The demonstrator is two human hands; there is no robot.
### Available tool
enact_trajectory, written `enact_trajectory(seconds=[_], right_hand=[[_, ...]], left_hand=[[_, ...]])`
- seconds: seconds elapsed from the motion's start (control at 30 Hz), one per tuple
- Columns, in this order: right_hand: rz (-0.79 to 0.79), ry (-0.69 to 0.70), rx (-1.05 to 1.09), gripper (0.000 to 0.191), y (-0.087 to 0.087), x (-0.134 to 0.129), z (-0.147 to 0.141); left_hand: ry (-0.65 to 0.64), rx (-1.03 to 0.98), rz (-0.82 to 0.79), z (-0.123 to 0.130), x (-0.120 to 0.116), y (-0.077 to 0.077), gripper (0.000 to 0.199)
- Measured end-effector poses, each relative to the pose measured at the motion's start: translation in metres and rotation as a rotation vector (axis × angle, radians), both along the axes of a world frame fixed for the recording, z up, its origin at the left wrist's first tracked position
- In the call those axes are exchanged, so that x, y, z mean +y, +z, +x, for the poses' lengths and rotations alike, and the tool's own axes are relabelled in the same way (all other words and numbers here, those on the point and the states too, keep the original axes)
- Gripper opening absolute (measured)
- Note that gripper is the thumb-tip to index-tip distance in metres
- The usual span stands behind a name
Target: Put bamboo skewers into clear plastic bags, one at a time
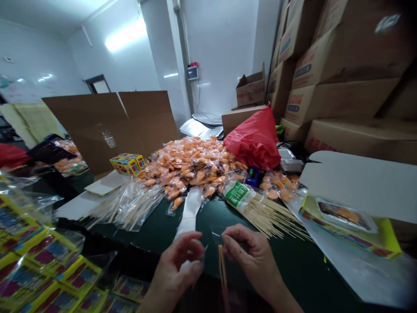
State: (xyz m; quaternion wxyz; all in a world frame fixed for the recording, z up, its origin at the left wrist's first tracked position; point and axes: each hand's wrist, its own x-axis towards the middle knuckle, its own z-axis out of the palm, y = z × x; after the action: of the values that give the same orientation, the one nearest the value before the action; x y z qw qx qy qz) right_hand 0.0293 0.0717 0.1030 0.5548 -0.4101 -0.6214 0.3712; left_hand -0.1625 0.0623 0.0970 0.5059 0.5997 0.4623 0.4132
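Your right hand (250, 256) pinches a few thin wooden sticks (222, 269) at the bottom middle of the view. Your left hand (177, 265) is curled, and its fingertips pinch something thin and see-through (204, 256), too small to tell more. Your hands are close but not touching.

Past them, on the smooth dark green table (286, 265), lies a bundle of long bamboo sticks (270, 213) with a green label. Up the middle sits a big heap of orange snacks (185, 167) in shiny clear wrappers, beside a soft red plastic bag (256, 139). Bright, flat packets (39, 261) fill the lower left. Brown cardboard boxes (345, 74) stack up at the upper right.
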Motion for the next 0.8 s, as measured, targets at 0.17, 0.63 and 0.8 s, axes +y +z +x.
enact_trajectory(seconds=[0.17, 0.63, 0.8], right_hand=[[0.065, -0.044, -0.053, 0.013, -0.006, -0.003, 0.009], [0.053, 0.244, 0.103, 0.021, -0.024, -0.005, 0.027], [0.218, 0.34, -0.056, 0.026, -0.025, 0.004, 0.018]], left_hand=[[-0.07, -0.323, -0.021, 0.057, 0.03, 0.011, 0.019], [-0.216, -0.314, -0.128, 0.044, 0.037, -0.011, 0.016], [-0.227, -0.255, -0.213, 0.031, 0.033, -0.011, 0.031]])
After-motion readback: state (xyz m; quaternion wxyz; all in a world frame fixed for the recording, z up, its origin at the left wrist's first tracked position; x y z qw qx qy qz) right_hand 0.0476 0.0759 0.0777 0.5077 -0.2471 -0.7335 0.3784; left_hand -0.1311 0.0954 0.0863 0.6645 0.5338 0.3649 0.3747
